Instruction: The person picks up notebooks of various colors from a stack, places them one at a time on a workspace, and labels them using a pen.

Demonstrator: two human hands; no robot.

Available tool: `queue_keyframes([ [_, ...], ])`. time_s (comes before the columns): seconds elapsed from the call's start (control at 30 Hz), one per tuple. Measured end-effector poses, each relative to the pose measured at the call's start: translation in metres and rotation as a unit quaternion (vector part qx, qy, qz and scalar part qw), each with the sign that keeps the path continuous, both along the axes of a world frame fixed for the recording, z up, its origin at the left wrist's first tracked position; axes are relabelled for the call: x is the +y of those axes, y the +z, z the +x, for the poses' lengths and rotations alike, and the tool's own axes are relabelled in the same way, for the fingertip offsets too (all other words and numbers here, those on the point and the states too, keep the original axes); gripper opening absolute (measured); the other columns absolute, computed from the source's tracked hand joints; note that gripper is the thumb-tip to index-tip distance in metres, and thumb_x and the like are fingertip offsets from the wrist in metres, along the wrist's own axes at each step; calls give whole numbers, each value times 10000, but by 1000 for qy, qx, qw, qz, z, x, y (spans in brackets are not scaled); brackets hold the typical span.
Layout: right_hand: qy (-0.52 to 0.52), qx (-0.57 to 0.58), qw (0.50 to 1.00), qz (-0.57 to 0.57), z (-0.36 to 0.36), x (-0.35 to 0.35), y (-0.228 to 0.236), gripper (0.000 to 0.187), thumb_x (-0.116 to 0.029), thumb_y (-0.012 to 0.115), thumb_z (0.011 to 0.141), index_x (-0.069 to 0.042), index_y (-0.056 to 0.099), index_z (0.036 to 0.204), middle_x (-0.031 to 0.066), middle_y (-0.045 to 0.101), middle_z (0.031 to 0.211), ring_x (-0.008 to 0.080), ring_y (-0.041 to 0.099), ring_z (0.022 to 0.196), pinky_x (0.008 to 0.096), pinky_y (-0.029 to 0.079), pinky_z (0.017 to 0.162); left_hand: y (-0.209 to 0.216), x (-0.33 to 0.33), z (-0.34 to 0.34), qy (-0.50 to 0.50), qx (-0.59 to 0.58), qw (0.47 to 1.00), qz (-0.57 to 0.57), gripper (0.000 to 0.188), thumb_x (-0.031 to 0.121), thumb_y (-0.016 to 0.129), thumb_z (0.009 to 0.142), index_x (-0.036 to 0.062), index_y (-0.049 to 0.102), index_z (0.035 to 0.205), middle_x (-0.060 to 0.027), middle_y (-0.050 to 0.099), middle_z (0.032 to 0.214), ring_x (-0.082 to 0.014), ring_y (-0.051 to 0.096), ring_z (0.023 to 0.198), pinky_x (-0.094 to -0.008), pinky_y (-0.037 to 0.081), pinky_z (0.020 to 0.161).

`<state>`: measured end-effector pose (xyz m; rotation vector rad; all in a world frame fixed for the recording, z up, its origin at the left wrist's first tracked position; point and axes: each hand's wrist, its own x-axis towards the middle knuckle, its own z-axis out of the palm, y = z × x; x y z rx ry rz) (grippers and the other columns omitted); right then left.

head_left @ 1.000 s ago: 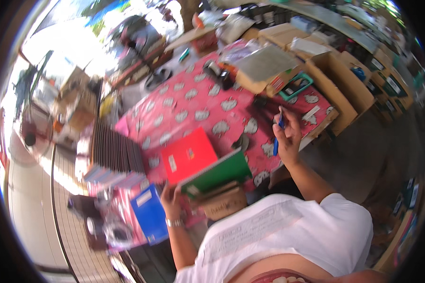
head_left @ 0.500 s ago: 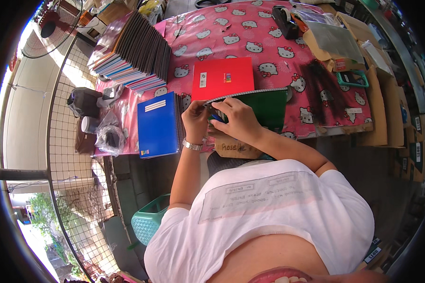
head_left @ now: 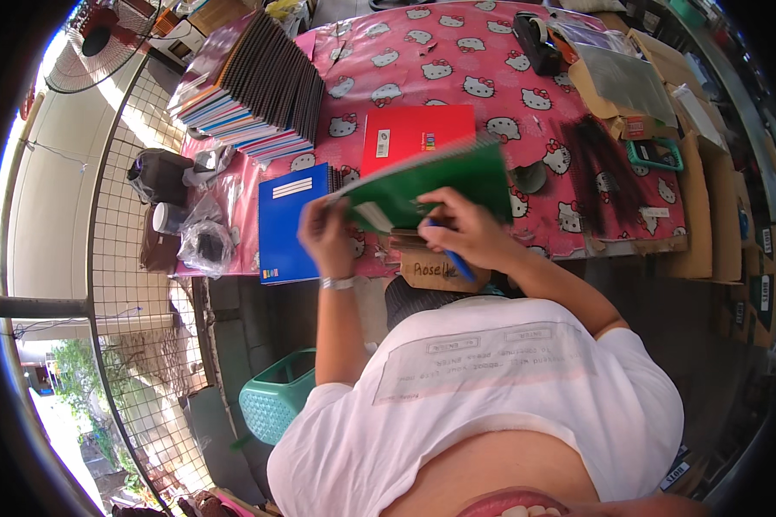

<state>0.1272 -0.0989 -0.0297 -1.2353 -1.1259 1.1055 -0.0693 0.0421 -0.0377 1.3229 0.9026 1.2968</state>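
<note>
Green notebook [head_left: 461, 177], tilted, at near side of bench [head_left: 405, 73], nearer than red notebook [head_left: 416, 129]. Left hand [head_left: 326, 237], blurred, pinches its left end; right hand's [head_left: 470, 228] fingers curl round blue tool [head_left: 459, 264]. Notebook likely light, bendy, slick-covered; best gripped by edges.

We hold a tilted green spiral notebook [head_left: 472, 177] and slim blue tool [head_left: 459, 265], nearside of the red notebook [head_left: 418, 133].

Handwriting [head_left: 427, 270] on cardboard [head_left: 418, 281]; printed text [head_left: 483, 355] on shirt [head_left: 491, 405].
</note>
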Motion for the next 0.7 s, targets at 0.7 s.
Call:
queue_keyframes([
  [0.7, -232, -540, 800, -123, 117, -97, -150, 380, -201, 735, 785, -76, 598, 1117, 99, 538, 1122, 321, 520, 1089, 463, 431, 953, -91, 64, -202, 440, 441, 780, -60, 220, 178, 706, 853, 19, 677, 1003, -144, 697, 938, -303, 634, 863, -400, 512, 761],
])
